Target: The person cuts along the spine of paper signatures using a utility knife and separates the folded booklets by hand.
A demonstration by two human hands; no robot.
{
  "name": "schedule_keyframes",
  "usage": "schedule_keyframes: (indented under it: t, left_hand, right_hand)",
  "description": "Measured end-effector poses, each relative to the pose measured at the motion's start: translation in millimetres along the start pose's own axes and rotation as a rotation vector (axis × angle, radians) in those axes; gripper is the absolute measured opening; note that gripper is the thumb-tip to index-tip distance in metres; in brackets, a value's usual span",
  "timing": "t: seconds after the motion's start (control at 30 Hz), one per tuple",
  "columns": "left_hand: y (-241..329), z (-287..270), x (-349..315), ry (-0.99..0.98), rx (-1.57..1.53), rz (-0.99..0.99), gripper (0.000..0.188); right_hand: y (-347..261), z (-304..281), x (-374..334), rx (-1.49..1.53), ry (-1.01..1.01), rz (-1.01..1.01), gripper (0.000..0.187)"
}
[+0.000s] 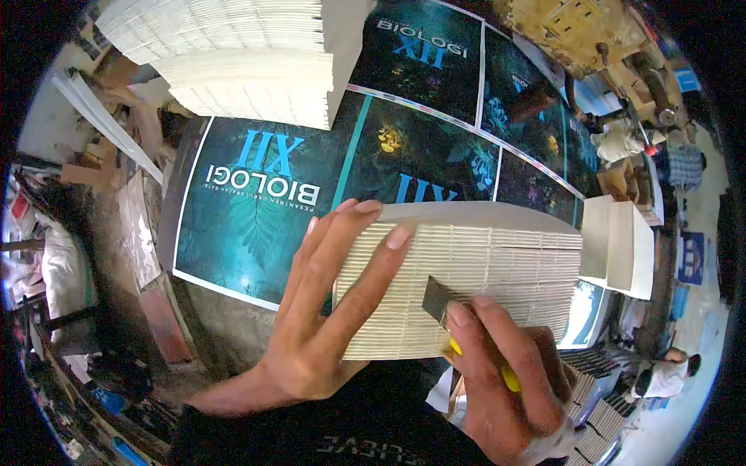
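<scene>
A stack of unbound book blocks (521,268) lies in front of me, its ribbed cream spines facing up toward me. Around its left end is my left hand (311,334), one finger stretched across the spines and the others along the left and far edges; its thumb is hidden. My right hand (509,388) is closed on a cutter knife (437,299) with a yellow handle, mostly covered by the fingers. The wide dark blade points up and left, over the spines near the middle of the stack. Whether its edge touches them I cannot tell.
Large printed cover sheets (256,202), dark teal, spread beneath and beyond the stack. A tall pile of book blocks (241,78) stands at the far left, a smaller pale pile (622,245) at the right. More stacked books (602,388) and a seated person (664,374) are at lower right.
</scene>
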State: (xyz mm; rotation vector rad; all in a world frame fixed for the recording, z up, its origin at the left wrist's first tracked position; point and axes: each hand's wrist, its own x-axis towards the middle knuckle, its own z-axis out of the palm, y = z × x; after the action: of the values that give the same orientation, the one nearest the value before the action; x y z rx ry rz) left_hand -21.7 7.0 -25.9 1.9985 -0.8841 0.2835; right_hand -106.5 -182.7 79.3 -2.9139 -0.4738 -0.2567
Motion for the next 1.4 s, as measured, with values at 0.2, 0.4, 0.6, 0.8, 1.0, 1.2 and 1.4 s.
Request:
schedule_keyframes:
  t: [0.2, 0.4, 0.6, 0.8, 1.0, 1.2, 1.4]
  left_hand:
    - [5.5, -3.2, 0.6, -0.018, 0.002, -0.027, 0.079]
    - [6.3, -4.6, 2.5, -0.032, 0.003, -0.029, 0.079]
    - [4.9, -3.0, -0.2, -0.022, 0.015, -0.036, 0.077]
    - [5.3, -4.4, 1.1, -0.023, 0.013, -0.046, 0.075]
    - [6.7, -5.0, 2.2, -0.033, 0.016, -0.048, 0.075]
    - [6.9, -5.3, 3.9, -0.030, 0.026, -0.045, 0.077]
    - [2.8, -6.3, 5.0, -0.026, 0.071, -0.036, 0.079]
  right_hand:
    - [1.0, 7.5, -4.9, -0.072, 0.043, 0.271, 0.048]
    - [8.8, -6.3, 10.6, 0.146, -0.155, 0.120, 0.053]
    - [9.7, 2.4, 12.9, 0.145, -0.078, 0.072, 0.049]
    - [9.8, -0.8, 17.7, 0.178, -0.095, 0.089, 0.050]
    - [17.3, -21.3, 30.9, 0.265, -0.201, 0.104, 0.050]
    - [18.4, -27.7, 38.4, 0.275, -0.268, 0.134, 0.048]
    - [3.2, 6.8, 18.1, 0.100, -0.046, 0.091, 0.043]
